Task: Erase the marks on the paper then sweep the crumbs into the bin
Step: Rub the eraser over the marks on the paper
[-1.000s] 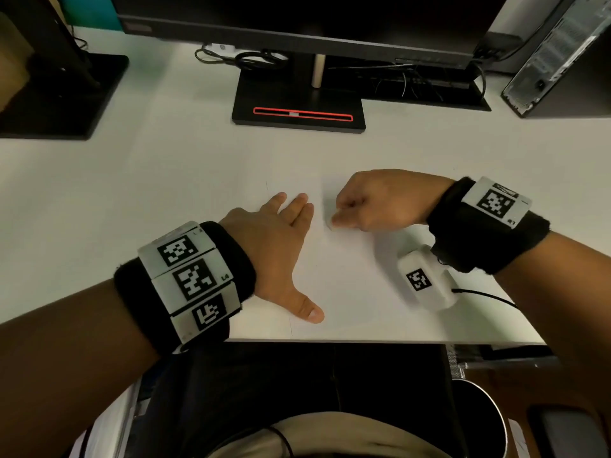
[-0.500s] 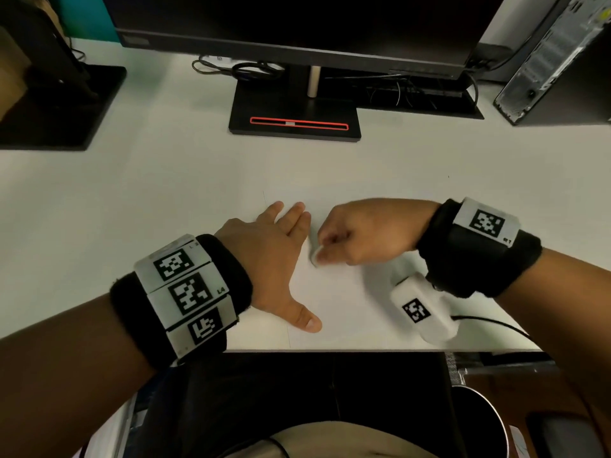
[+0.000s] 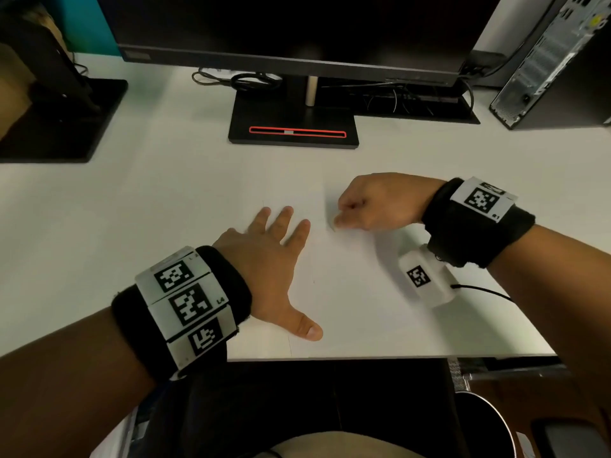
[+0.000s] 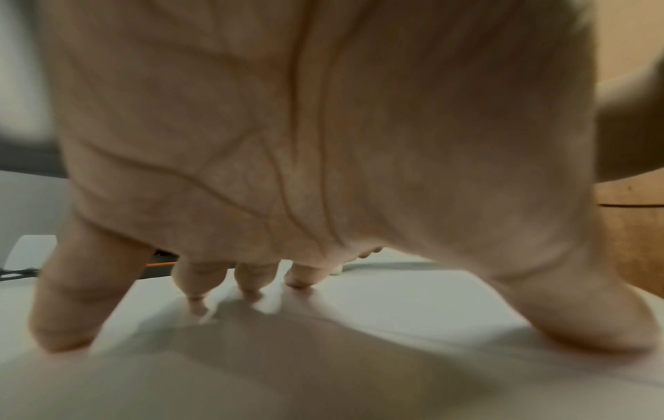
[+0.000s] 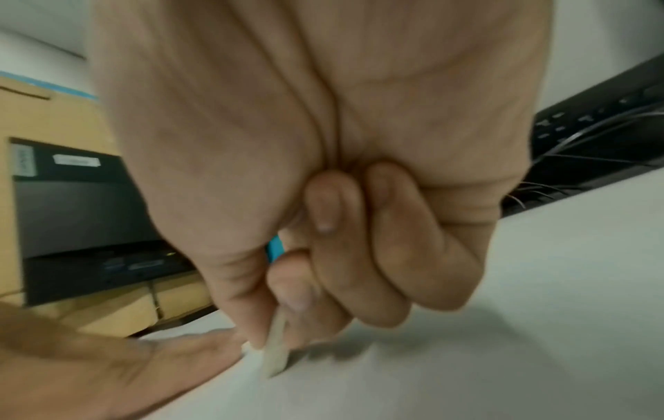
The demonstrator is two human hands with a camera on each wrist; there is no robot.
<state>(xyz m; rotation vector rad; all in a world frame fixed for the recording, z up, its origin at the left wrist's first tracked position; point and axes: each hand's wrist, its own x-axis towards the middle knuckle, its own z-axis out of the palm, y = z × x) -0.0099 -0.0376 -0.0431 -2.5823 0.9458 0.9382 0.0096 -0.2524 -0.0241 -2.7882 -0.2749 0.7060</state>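
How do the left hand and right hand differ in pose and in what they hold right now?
The left hand lies flat with fingers spread, pressing the paper; the right hand is curled into a fist. The left hand holds nothing; the right hand pinches a white eraser against the paper. Both wear tagged black wristbands.

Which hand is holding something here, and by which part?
The right hand pinches a pale flat eraser by its upper part, lower end on the white paper. The left hand presses flat, holding nothing.
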